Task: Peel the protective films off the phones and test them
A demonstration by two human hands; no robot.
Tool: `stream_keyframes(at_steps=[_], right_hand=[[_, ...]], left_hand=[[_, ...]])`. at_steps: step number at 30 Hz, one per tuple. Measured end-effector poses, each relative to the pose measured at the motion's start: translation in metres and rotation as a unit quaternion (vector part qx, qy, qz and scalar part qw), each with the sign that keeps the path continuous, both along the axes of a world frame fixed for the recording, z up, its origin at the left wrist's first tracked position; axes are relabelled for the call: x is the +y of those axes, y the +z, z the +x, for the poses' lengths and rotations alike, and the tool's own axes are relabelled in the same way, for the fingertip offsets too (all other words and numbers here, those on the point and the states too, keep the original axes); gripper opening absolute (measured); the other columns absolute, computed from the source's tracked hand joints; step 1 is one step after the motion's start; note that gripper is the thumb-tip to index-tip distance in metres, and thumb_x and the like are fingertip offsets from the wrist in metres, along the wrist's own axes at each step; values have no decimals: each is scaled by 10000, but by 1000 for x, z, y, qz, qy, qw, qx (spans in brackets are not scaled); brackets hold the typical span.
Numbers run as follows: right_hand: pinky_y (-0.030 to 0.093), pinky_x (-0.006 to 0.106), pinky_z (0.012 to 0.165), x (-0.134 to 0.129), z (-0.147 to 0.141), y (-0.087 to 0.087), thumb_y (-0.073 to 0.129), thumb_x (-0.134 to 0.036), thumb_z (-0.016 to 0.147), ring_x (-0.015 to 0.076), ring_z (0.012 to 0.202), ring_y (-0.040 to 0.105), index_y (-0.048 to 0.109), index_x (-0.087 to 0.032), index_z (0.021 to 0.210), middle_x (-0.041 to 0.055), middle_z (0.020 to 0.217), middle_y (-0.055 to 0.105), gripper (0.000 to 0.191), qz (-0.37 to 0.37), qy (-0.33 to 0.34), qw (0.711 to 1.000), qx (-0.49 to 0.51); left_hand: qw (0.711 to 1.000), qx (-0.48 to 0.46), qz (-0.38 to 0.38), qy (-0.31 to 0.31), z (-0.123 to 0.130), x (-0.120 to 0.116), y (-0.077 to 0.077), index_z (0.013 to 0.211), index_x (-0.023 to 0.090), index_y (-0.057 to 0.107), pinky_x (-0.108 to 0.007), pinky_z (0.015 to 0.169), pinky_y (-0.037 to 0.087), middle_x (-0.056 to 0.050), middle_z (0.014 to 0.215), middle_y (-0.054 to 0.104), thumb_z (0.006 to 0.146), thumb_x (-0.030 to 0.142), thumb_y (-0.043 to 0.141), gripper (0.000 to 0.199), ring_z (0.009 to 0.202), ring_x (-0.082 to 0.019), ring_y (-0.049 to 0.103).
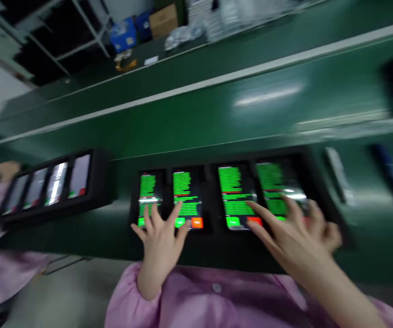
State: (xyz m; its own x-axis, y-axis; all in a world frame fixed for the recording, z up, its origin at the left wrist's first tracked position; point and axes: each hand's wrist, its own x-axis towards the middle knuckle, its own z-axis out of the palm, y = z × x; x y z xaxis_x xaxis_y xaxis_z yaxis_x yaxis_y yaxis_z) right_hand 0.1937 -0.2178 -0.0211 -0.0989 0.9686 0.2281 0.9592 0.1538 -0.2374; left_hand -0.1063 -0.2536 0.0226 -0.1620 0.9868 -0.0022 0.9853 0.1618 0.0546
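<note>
Four phones with green text on dark screens lie in a black tray (210, 200) in front of me. My left hand (160, 239) is spread over the lower parts of the leftmost phone (147, 184) and the second phone (182, 184), holding nothing. My right hand (295, 232) has its fingers apart over the third phone (231, 180) and the rightmost phone (270, 175), its thumb and a finger near the third phone's red button. Whether the fingertips touch the glass cannot be made out.
At the left, another black tray (102, 182) holds several phones with pale screens, beside a co-worker's hand (8, 171). A white bar-shaped object (339, 175) and a dark blue one (390, 175) lie at the right. Boxes (164, 21) stand at the back.
</note>
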Motion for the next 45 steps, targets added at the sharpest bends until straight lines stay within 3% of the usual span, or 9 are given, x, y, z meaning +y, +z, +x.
stream_keyframes(at_steps=[4,10,17,21,26,30,34,41,45], right_hand=[[439,816,973,9,-17,24,518,-551,1059,535,1479,386,684,-465,1416,162,1538,549,403,-17,-7,999,-30],[371,601,1100,-12,-27,37,521,-548,1075,356,1403,511,782,-375,1212,86,1504,637,341,33,128,991,35],[400,518,1001,-24,22,37,538,-309,1091,349,1292,588,797,-254,1165,145,1411,666,276,121,76,989,45],[382,558,979,-27,38,32,497,-384,1105,402,1286,589,819,-241,1133,164,1428,655,354,110,43,993,-16],[399,587,1024,-36,17,39,464,-383,1115,381,1303,587,784,-286,1250,136,1417,654,360,100,37,994,8],[438,706,1010,-45,-4,34,381,-544,1104,481,1395,484,698,-396,1430,166,1540,534,477,17,15,999,-47],[396,853,1005,-30,-20,20,500,-617,1048,563,1484,362,677,-467,1436,185,1533,507,452,-4,-3,997,-79],[357,924,982,55,-32,21,565,-594,1035,603,1509,334,684,-429,1431,189,1573,516,445,-30,-30,999,-32],[472,751,1065,53,6,35,521,-518,1082,464,1462,480,641,-360,1465,151,1496,595,431,30,37,996,76]], left_hand=[[995,-72,64,-33,-9,15,-6,1523,411,579,-956,1080,241,-170,1610,454,1090,509,461,459,1565,-526,296],[971,-47,159,-173,-23,-20,-13,1322,338,746,-809,1253,141,-121,1505,606,1058,390,568,322,1465,-427,480],[965,-56,242,-91,-74,-53,-25,1556,379,544,-651,1276,274,-117,1436,633,1033,287,591,533,1382,-343,572],[973,-19,227,-28,-99,-54,-29,1301,316,757,-681,1269,227,-121,1511,584,1052,358,563,318,1470,-397,475],[967,-51,250,-12,-67,-51,-15,1531,325,581,-636,1253,297,-139,1497,578,1063,388,536,474,1400,-353,535],[992,-31,126,-5,-25,-51,-6,1600,318,498,-756,1183,341,-181,1586,443,1080,475,482,544,1471,-430,408],[1000,14,-5,-4,-4,-25,-9,1524,469,568,-930,1048,295,-164,1590,351,1068,542,485,469,1500,-532,301],[998,-49,-42,27,0,69,-3,1532,482,551,-918,1126,200,-151,1574,369,1093,576,409,471,1571,-511,223],[996,-84,44,1,-32,54,4,1536,391,578,-863,1184,213,-155,1616,387,1100,572,349,525,1597,-502,188]])
